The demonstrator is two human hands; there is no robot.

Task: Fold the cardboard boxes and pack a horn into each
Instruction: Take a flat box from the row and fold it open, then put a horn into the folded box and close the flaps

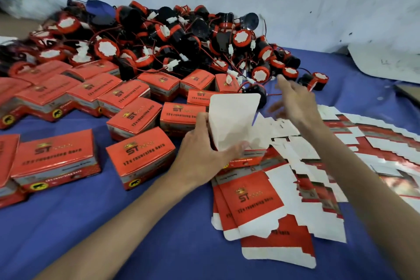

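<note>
In the middle of the frame, the left hand point(200, 150) grips a half-made red and white cardboard box point(231, 120). Its fingers curl round the box's bottom edge. The box's white flap stands up above the hand.

The right hand point(295, 102) is up and to the right of that box, not touching it. It is blurry, but its fingers are stretched out and it holds nothing. Its fingertips point at the near edge of the big pile of round black and red horns with thin wires point(172, 36), which fills the top middle of the frame.

Shut red boxes with black writing point(136, 118) lie on the left, near the left hand. Flat red and white cardboard sheets point(272, 200) are spread out at the lower right, under both arms. Everything lies on a blue cloth surface point(113, 223).
</note>
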